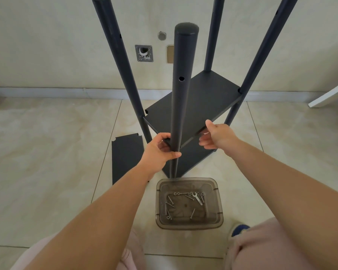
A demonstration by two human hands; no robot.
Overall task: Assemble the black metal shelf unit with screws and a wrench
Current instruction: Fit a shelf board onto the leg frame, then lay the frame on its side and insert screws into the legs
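A black metal shelf unit stands on the floor, with several upright round posts. Its upper shelf panel (pixel 199 98) sits between them and a lower panel (pixel 191 158) lies beneath. My left hand (pixel 158 151) grips the near post (pixel 181 84) at the shelf's front corner. My right hand (pixel 217 136) holds the front edge of the upper shelf, thumb on top and fingers curled under. A loose black shelf panel (pixel 125 154) lies on the floor to the left. Several screws (pixel 169 208) and a small silver wrench (pixel 197 198) lie in a clear plastic tub (pixel 219 209).
The tub sits on the tiled floor right in front of my knees. A wall with a metal plate (pixel 144 53) and a brass cover (pixel 170 54) is behind the unit. A white board edge (pixel 330 94) juts in at right. My blue slipper (pixel 240 229) is near the tub.
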